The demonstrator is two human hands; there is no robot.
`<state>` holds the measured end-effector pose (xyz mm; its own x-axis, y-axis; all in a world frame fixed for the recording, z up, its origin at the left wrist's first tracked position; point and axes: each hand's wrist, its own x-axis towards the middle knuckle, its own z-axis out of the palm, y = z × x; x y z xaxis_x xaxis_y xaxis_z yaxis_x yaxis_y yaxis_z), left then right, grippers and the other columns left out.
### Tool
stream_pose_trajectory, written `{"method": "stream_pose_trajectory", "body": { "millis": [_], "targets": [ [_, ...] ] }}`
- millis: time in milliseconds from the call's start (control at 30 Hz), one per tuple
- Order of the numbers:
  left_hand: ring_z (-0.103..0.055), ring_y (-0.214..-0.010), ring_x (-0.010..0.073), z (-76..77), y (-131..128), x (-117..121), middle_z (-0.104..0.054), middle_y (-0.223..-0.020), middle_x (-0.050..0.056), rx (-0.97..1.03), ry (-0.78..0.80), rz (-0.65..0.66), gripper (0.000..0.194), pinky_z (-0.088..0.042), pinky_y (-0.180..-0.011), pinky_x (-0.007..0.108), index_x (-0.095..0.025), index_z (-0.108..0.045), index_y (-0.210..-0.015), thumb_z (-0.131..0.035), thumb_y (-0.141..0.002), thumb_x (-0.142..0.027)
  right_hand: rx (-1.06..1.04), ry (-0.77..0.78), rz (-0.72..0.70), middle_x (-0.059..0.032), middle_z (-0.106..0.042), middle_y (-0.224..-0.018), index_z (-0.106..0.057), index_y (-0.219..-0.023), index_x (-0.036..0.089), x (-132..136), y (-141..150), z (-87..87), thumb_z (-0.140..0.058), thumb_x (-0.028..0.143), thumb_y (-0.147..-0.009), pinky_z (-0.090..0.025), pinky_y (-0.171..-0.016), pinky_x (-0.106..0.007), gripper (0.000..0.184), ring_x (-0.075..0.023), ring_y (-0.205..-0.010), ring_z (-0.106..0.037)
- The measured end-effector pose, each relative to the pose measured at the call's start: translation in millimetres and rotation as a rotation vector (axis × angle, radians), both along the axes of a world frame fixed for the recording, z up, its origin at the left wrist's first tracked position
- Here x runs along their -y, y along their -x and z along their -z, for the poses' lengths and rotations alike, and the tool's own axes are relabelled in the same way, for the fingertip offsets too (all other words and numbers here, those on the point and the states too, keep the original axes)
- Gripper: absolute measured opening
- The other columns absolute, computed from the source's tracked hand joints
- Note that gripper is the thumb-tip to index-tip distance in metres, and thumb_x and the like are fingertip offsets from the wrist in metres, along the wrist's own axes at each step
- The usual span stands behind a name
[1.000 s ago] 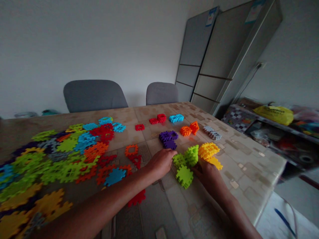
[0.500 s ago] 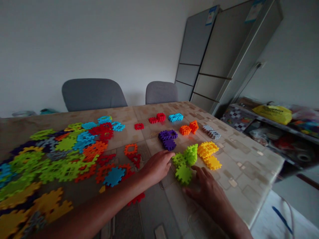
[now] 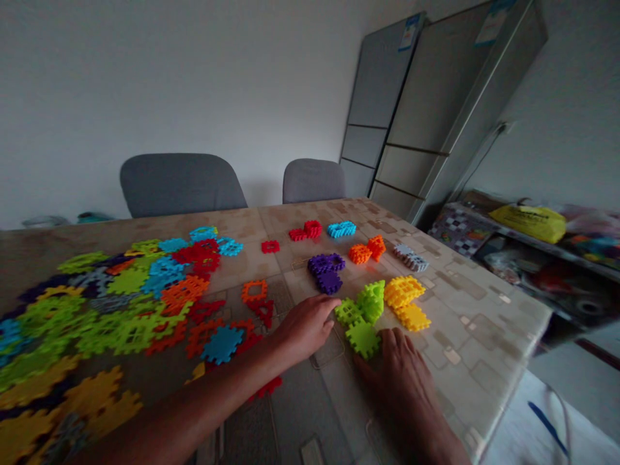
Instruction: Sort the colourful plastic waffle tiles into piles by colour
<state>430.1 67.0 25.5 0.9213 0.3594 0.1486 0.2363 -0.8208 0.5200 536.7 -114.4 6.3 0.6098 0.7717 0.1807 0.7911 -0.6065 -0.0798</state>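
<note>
My left hand (image 3: pixel 310 326) is closed at the left edge of a light-green window tile (image 3: pixel 349 312), with fingertips and thumb against it. My right hand (image 3: pixel 407 365) has thumb and fingers around the near right corner of a solid light-green square tile (image 3: pixel 363 338) with notched edges. That square lies just in front of the window tile. Behind them stands a small stack of light-green tiles (image 3: pixel 372 301). Yellow tiles (image 3: pixel 405 290) are close by on the right, and purple tiles (image 3: pixel 327 263) are behind my left fingers.
A mixed heap of interlocking tiles (image 3: pixel 130 281) covers the table's left side. Sorted red (image 3: pixel 312 228), blue (image 3: pixel 341 229), orange (image 3: pixel 360 253) and grey (image 3: pixel 411 257) groups lie farther back. Two chairs (image 3: pixel 181 184) stand behind the table (image 3: pixel 484 310).
The solid green square has turned and shifted slightly right. My right hand has closed in around its corner. My left hand has hardly moved.
</note>
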Motion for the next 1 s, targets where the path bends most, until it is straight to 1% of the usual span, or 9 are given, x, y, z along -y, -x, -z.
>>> {"method": "stream_pose_trajectory", "body": {
  "millis": [100, 167, 300, 400, 533, 667, 767, 1000],
  "targets": [
    [-0.066, -0.118, 0.0248, -0.3, -0.8, 2.2, -0.069, -0.13, 0.01, -0.001, -0.019, 0.001, 0.045, -0.05, -0.105, 0.036, -0.019, -0.063, -0.128, -0.064, -0.086, -0.002, 0.017, -0.005, -0.002, -0.01, -0.064, -0.092, -0.055, -0.092, 0.019, 1.0, -1.8, 1.4, -0.073, 0.038, -0.085, -0.052, -0.078, -0.04, 0.027, -0.0311, -0.092, -0.067],
    [-0.065, -0.121, 0.0259, 0.4, -2.3, 3.3, -0.067, -0.133, 0.01, -0.001, -0.035, 0.005, 0.047, -0.05, -0.106, 0.037, -0.019, -0.062, -0.13, -0.067, -0.085, -0.005, 0.004, -0.01, 0.0, -0.0097, -0.064, -0.091, -0.056, -0.092, 0.019, 1.9, -3.4, 0.9, -0.073, 0.038, -0.087, -0.052, -0.078, -0.04, 0.026, -0.0308, -0.091, -0.068],
    [-0.061, -0.126, 0.0283, 4.6, -9.3, 5.5, -0.063, -0.138, 0.011, -0.009, -0.062, 0.016, 0.059, -0.049, -0.108, 0.039, -0.019, -0.056, -0.137, -0.074, -0.082, -0.009, -0.054, -0.011, -0.011, -0.0106, -0.065, -0.095, -0.058, -0.095, 0.018, 2.9, -5.3, -3.3, -0.074, 0.039, -0.086, -0.053, -0.078, -0.042, 0.028, -0.0318, -0.093, -0.068],
    [-0.061, -0.127, 0.0299, 8.1, -16.0, 6.5, -0.062, -0.14, 0.013, -0.025, -0.074, 0.021, 0.065, -0.049, -0.108, 0.042, -0.018, -0.051, -0.142, -0.073, -0.082, -0.01, -0.085, -0.012, -0.004, -0.0119, -0.066, -0.098, -0.059, -0.098, 0.017, 2.4, -5.0, -6.4, -0.075, 0.04, -0.085, -0.054, -0.079, -0.043, 0.03, -0.0328, -0.095, -0.068],
    [-0.064, -0.123, 0.031, 9.3, -21.1, 7.0, -0.063, -0.138, 0.014, -0.045, -0.089, 0.027, 0.064, -0.053, -0.104, 0.043, -0.016, -0.05, -0.143, -0.069, -0.083, -0.009, -0.083, -0.011, -0.002, -0.0121, -0.067, -0.097, -0.06, -0.095, 0.017, 2.1, -4.0, -6.8, -0.075, 0.036, -0.085, -0.054, -0.079, -0.043, 0.027, -0.0331, -0.095, -0.069],
    [-0.065, -0.121, 0.0301, 8.8, -20.5, 7.0, -0.064, -0.136, 0.014, -0.049, -0.105, 0.032, 0.063, -0.053, -0.103, 0.041, -0.014, -0.049, -0.144, -0.064, -0.084, -0.006, -0.055, -0.025, -0.012, -0.0118, -0.067, -0.096, -0.06, -0.094, 0.018, 3.0, -4.0, -5.1, -0.077, 0.037, -0.083, -0.054, -0.077, -0.043, 0.028, -0.033, -0.093, -0.069],
    [-0.064, -0.122, 0.0291, 9.5, -18.2, 7.0, -0.064, -0.138, 0.013, -0.046, -0.113, 0.026, 0.065, -0.053, -0.104, 0.04, -0.016, -0.048, -0.145, -0.063, -0.083, -0.006, -0.049, -0.026, -0.014, -0.0116, -0.067, -0.095, -0.06, -0.095, 0.018, 3.3, -3.9, -5.0, -0.078, 0.038, -0.083, -0.054, -0.078, -0.042, 0.03, -0.0328, -0.093, -0.069],
    [-0.064, -0.121, 0.0314, 8.8, -16.0, 8.5, -0.063, -0.139, 0.013, -0.034, -0.113, -0.011, 0.072, -0.054, -0.102, 0.041, -0.017, -0.047, -0.147, -0.072, -0.08, -0.016, -0.061, -0.025, -0.01, -0.0121, -0.067, -0.096, -0.06, -0.094, 0.018, 2.5, -3.9, -6.2, -0.077, 0.037, -0.084, -0.054, -0.077, -0.043, 0.028, -0.033, -0.093, -0.069]
  ]
}}
